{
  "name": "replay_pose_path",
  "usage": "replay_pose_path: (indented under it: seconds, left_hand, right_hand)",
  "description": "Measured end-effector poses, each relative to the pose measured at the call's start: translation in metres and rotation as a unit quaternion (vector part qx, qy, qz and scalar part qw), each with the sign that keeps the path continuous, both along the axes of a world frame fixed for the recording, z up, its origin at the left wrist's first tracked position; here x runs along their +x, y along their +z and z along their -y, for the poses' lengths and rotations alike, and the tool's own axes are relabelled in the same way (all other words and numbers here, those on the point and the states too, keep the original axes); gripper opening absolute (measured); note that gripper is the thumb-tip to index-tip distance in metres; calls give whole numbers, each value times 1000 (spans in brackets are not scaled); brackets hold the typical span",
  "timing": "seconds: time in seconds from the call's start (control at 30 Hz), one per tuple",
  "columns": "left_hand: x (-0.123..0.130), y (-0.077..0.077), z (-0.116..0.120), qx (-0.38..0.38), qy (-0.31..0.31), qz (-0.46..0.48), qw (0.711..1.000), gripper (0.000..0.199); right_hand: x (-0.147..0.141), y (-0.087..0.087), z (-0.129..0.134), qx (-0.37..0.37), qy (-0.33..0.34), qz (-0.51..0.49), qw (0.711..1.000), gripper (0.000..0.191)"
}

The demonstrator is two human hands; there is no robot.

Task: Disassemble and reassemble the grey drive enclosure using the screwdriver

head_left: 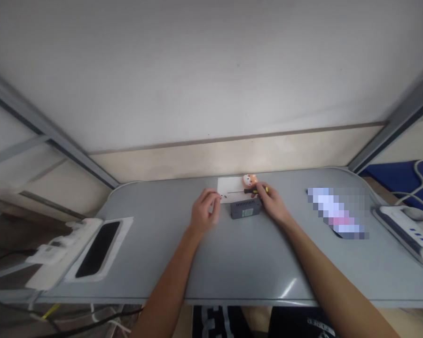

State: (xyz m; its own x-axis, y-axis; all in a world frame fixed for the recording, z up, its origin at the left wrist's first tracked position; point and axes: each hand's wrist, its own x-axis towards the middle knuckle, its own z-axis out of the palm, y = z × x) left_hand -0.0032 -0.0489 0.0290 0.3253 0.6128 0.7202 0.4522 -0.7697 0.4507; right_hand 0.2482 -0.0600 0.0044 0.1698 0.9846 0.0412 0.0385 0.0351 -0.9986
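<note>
My right hand [270,202] is closed around the black and yellow handle of a screwdriver [250,190], whose thin shaft points left over a white sheet of paper [229,184]. At the left edge of that sheet, my left hand [205,210] has its thumb and fingertips drawn together in a pinch. A dark speck shows at the fingertips, too small to name. Another tiny dark piece [225,196] lies on the paper close by. Between the hands, a dark grey vented box [246,209] with a pale label sits on the table, just in front of the paper.
An orange and white animal-face item [249,180] rests at the paper's back right. On the grey table [155,244], a black phone [98,249] lies at left beside a white power strip [65,256]. At right are a pixelated item [334,213] and another power strip [405,232].
</note>
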Motion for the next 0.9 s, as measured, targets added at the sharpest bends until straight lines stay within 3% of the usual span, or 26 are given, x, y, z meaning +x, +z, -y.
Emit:
replay_pose_path:
  seconds: [0.2,0.3,0.43,0.53,0.7,0.9]
  left_hand:
    - [-5,-5,-8,-33,67,9,997,21]
    - [-3,-2,-5,-40,43,-2,998,19]
    - [6,4,6,-21,-39,-40,998,9]
    - [16,1,12,-11,-87,-86,992,16]
    - [22,-5,11,-43,-113,-123,985,25]
    - [7,8,8,-43,-87,-123,988,23]
  right_hand:
    - [-2,2,2,-19,39,-6,999,61]
    - [-1,2,2,-17,42,4,999,61]
    - [-2,4,1,-25,47,18,998,62]
    - [-2,6,1,-17,39,21,999,61]
    - [2,4,-1,-3,-1,-22,1000,55]
    - [15,-2,-8,-7,-79,-158,984,38]
